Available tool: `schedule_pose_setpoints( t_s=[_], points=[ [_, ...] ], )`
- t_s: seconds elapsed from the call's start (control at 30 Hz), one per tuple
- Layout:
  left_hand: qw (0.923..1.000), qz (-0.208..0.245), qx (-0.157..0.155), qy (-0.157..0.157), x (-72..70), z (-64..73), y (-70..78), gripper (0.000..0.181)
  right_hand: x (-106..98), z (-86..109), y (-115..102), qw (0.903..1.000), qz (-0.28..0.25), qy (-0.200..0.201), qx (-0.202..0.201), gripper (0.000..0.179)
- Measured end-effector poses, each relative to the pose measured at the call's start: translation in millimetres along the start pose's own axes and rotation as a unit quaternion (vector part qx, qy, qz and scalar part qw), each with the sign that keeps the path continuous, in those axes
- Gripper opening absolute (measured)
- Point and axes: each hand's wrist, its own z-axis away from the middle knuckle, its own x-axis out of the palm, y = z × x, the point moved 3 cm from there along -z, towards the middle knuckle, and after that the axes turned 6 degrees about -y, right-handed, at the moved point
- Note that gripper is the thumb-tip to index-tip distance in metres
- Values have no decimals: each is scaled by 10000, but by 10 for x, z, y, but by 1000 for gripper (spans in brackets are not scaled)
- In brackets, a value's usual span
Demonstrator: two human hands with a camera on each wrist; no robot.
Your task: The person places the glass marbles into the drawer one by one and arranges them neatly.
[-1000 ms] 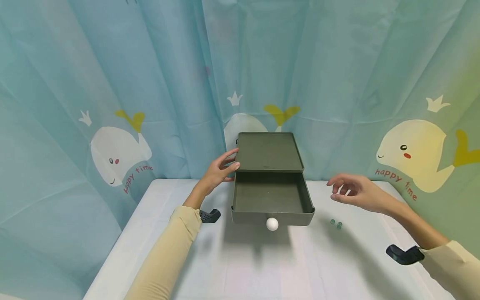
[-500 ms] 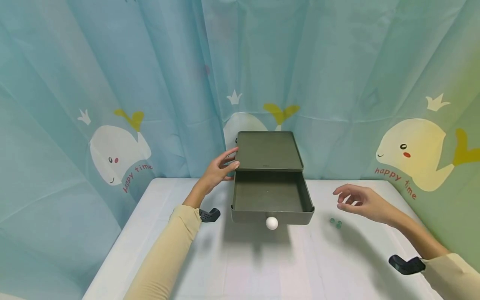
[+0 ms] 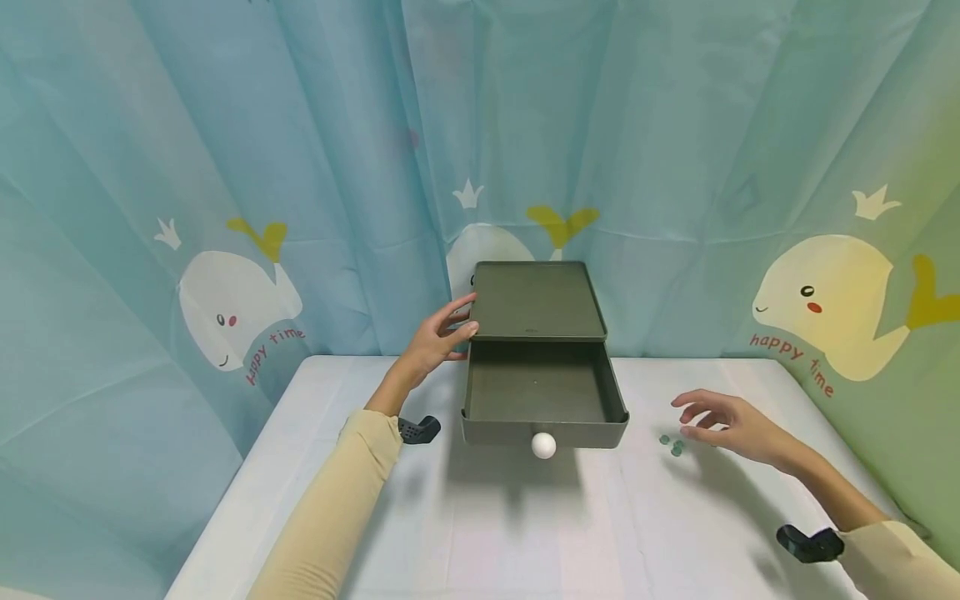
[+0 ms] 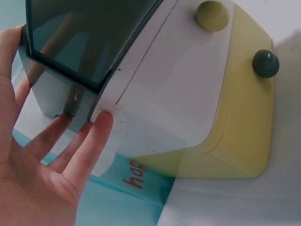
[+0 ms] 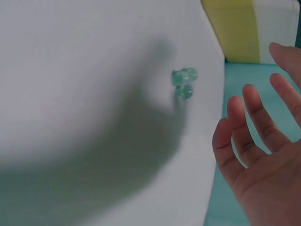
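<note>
A small tabletop drawer cabinet [image 3: 536, 300] has a dark green top and a dark green top drawer [image 3: 536, 392] pulled out, with a white knob [image 3: 543, 446] on its front. My left hand [image 3: 431, 343] rests against the cabinet's left side, its fingers fairly straight and spread, fingertips at the wall near the drawer's corner. To the right, small clear green glass balls [image 3: 677, 448] lie on the white table in a loose cluster. My right hand [image 3: 738, 427] hovers just right of them, fingers loosely bent and holding nothing. The pulled-out drawer shows only its bare floor.
Below the top drawer, the left wrist view shows a white drawer with a yellow knob [image 4: 211, 16] and a yellow drawer with a dark green knob [image 4: 265, 63]. A blue whale-print curtain [image 3: 337, 167] hangs right behind the white table [image 3: 525, 533].
My right hand has come down and slightly right, nearer to the table beside the green balls. My left hand and the drawer cabinet have stayed put.
</note>
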Motion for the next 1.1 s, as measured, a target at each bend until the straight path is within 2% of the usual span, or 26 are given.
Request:
schedule_pose_setpoints(
  t_s=[0.17,0.4,0.73,0.9,1.1],
  points=[
    [10000,11,-15,26,-3,3,1,56,50,35,124,9998,-9,-137,-140,40],
    [10000,-16,-27,19,6,2,7,57,128,56,283,9997,-49,-233,-11,39],
    [10000,-27,-18,35,10,-4,12,57,197,52,350,9994,200,-202,-194,31],
    [10000,-44,-23,18,8,-7,7,58,222,46,379,9987,482,-162,-9,27],
    [9999,-70,-67,73,8,0,6,57,251,39,377,9982,524,-135,264,25]
  ],
)
